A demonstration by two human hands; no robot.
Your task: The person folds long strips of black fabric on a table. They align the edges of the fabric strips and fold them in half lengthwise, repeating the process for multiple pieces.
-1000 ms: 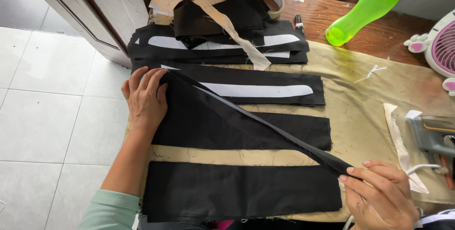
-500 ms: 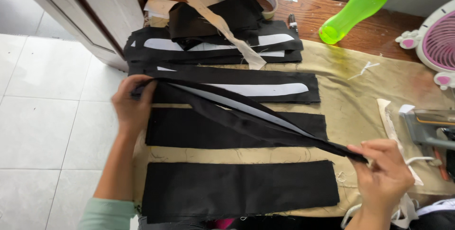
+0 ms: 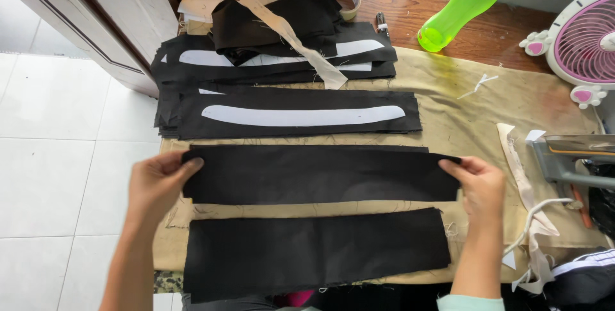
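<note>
The left hand [image 3: 157, 186] pinches the left end of a long black fabric strip [image 3: 320, 173], and the right hand [image 3: 480, 186] pinches its right end, so the strip lies stretched flat between them on the tan cloth [image 3: 461, 115] that covers the counter. Just nearer the person than this strip lies a second black fabric piece [image 3: 314, 250], flat and untouched. Beyond the strip sits a stack of black strips with a white curved interfacing shape [image 3: 301, 115] on top, and farther back another such pile with a beige fabric band [image 3: 282, 26] draped across it. To the strip's far right stand a green plastic bottle [image 3: 467, 7] and a pink-and-white fan [image 3: 586, 39].
</note>
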